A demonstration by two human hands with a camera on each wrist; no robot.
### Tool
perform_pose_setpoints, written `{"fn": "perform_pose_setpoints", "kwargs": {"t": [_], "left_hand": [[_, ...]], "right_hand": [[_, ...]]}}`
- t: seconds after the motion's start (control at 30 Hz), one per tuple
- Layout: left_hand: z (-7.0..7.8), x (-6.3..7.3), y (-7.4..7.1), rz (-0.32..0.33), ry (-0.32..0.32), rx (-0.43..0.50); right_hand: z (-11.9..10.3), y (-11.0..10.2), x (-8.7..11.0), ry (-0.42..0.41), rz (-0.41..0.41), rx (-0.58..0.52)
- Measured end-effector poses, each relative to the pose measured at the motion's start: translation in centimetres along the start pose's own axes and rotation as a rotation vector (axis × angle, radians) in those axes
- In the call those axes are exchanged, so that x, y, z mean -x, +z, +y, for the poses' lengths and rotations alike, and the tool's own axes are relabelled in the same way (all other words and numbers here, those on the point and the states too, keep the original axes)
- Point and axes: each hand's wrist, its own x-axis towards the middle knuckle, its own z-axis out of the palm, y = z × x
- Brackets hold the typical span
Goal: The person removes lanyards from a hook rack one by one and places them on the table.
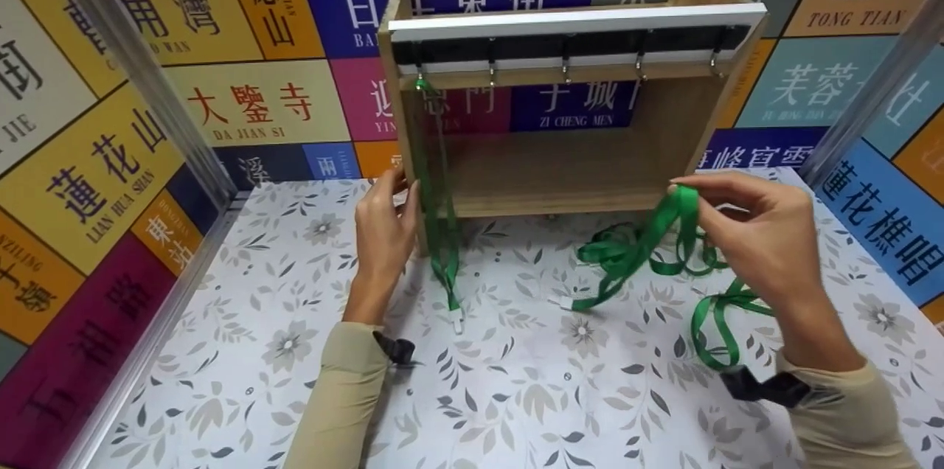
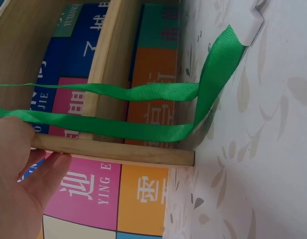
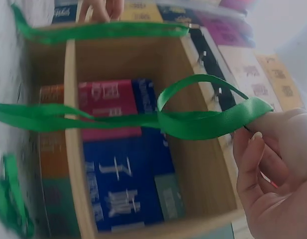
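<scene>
A wooden rack (image 1: 546, 174) with a row of metal hooks (image 1: 566, 72) stands at the back of the table. My left hand (image 1: 385, 233) holds the rack's left side panel (image 2: 118, 151), thumb and fingers on either side of it. From the leftmost hook hangs a green lanyard (image 1: 446, 251) with a white clip (image 1: 457, 320) at its lower end. Out in front of the rack's right side, my right hand (image 1: 767, 233) pinches the loop of another green lanyard (image 3: 203, 124) between thumb and fingers. Its white-clipped end trails low over the table.
More green lanyards (image 1: 608, 248) lie bunched on the table behind the held one, and a loop (image 1: 712, 336) lies near my right wrist. A floral cloth (image 1: 516, 395) covers the table. Sign-patterned walls (image 1: 265, 104) and clear corner posts (image 1: 158, 78) enclose it.
</scene>
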Motion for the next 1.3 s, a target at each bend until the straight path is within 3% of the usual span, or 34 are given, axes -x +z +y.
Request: {"fn": "perform_pose_setpoints", "kwargs": {"t": [0.23, 0.37, 0.53, 0.8, 1.03, 1.3], "left_hand": [[0.0, 0.0, 0.1, 0.012, 0.017, 0.014], [-0.2, -0.1, 0.0, 0.027, 0.029, 0.014], [-0.3, -0.1, -0.1, 0.024, 0.023, 0.012], [0.2, 0.0, 0.0, 0.016, 0.018, 0.024], [0.2, -0.1, 0.1, 0.013, 0.021, 0.019], [0.1, 0.0, -0.2, 0.003, 0.013, 0.014]], "right_hand": [[2.9, -3.7, 0.1, 0.100, -0.032, 0.136], [3.9, -4.2, -0.2, 0.138, -0.063, 0.243], [4.1, -2.3, -0.5, 0.113, -0.224, 0.342], [3.7, 2.8, -0.7, 0.046, -0.556, 0.316], [5.0, 5.7, -0.1, 0.019, -0.664, 0.287], [7.1, 6.3, 0.2, 0.030, -0.800, 0.271]]}}
